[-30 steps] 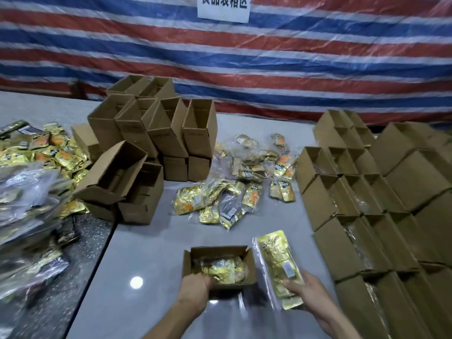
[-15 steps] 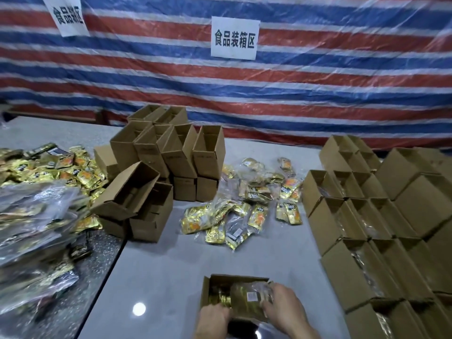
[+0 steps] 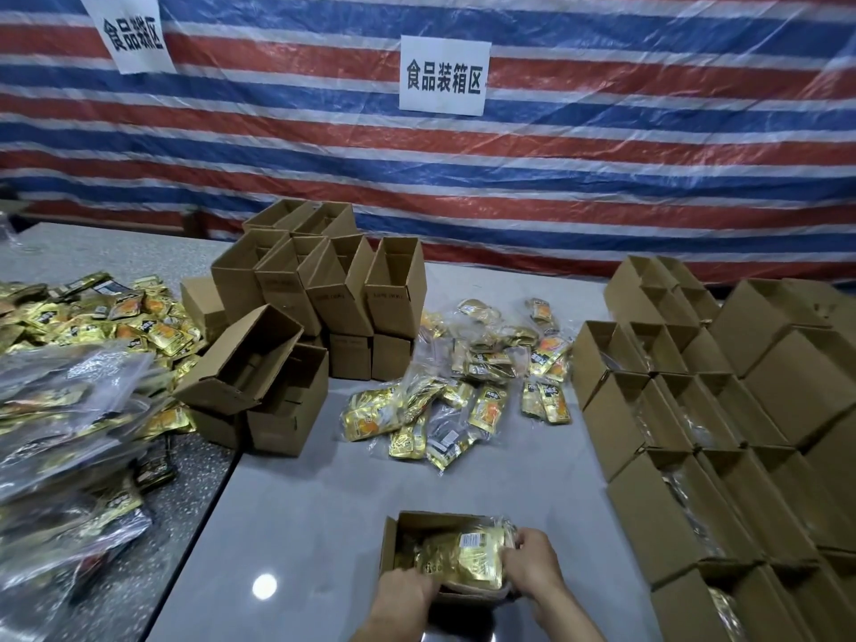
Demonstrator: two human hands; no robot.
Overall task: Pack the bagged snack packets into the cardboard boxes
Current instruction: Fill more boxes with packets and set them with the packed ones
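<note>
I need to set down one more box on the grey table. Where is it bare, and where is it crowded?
Bare: the table between the near box and the loose packets, and the stretch left of that box, in front of the empty boxes. Crowded: filled boxes on the right, the packet heap at far left. Right hand grips a bag there.

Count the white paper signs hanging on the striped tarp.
2. The left sign hangs tilted at upper left of the tarp, touching the frame's top; the centre sign hangs straight, upper middle. Others may lie outside the view.

Glossy foil packet, matt cardboard box
</note>
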